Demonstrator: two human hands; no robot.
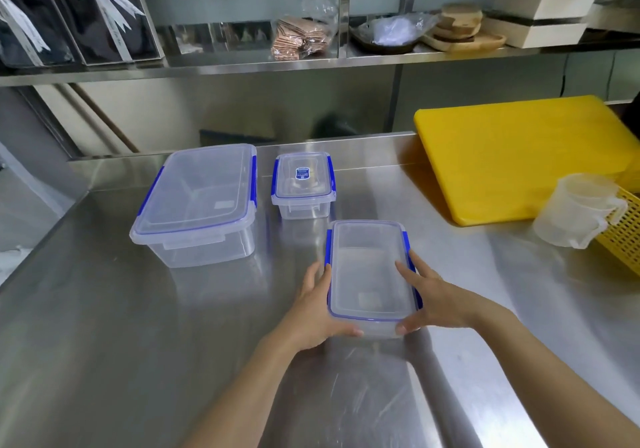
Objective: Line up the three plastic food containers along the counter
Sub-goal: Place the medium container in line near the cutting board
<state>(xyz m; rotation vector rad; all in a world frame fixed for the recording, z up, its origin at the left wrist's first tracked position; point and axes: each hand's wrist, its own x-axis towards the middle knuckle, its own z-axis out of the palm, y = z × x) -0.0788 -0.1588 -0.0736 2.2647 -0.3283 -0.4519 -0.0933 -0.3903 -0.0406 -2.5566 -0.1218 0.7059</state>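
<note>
A: Where are the three containers?

B: All on the steel counter point(104, 326). The big tub point(197, 201) sits at the back left, lid on, blue clips along its sides. The small tub point(304, 184) stands just right of it, also near the back, with a blue sticker on its lid. The two are apart, with a strip of bare steel between them.

A: And the third?

B: The mid tub point(370, 274) is nearer the person, in front of the small one and a little to the right. Its far end comes close to the small tub's front corner, but I cannot tell whether they touch.

A: Who has hold of it?

B: Both hands. The left hand point(313, 312) is pressed against its left side, thumb curled under the near edge. The right hand point(427, 300) clasps the right side, thumb lying on the lid, fingers wrapped round the near corner. So it is clamped between the two.

A: Is it lifted?

B: I cannot tell; it looks close to the surface.

A: Anything else nearby?

B: A yellow board point(519, 160) lies at the back right, with a clear jug point(581, 212) in front of it, touching a yellow basket point(623, 236) at the right edge. A shelf point(242, 66) runs above the counter.
</note>
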